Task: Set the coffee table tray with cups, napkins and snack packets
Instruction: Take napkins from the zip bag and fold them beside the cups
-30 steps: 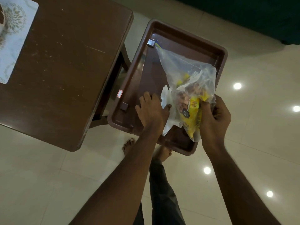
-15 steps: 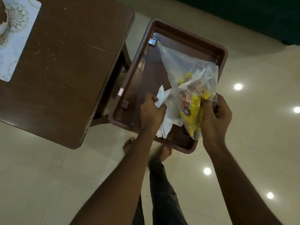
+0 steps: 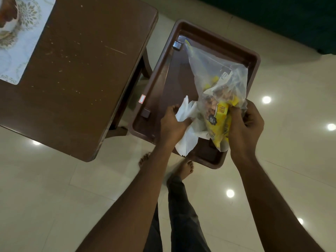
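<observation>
Right then, held both hands close together over the near end of the brown tray (image 3: 160, 84). Pinched a bunch of white napkins (image 3: 187, 142) in the left hand (image 3: 172, 122), fingers curled round them. Gripped the clear bag (image 3: 214, 70) with the right hand (image 3: 245, 128), yellow snack packets (image 3: 221, 120) inside it, far corner lying in the tray. Could have ripped the thin napkins by tugging too hard against the bag. Could have lost the slippery bag and dropped packets onto the floor (image 3: 54, 197). Could have knocked the tray, set just beside the bench (image 3: 81, 70) and out over the floor, and tipped it. Could not see any support under the tray. Saw no cups in the tray, so plenty left to do. Best to go slow and lay each thing down flat.
</observation>
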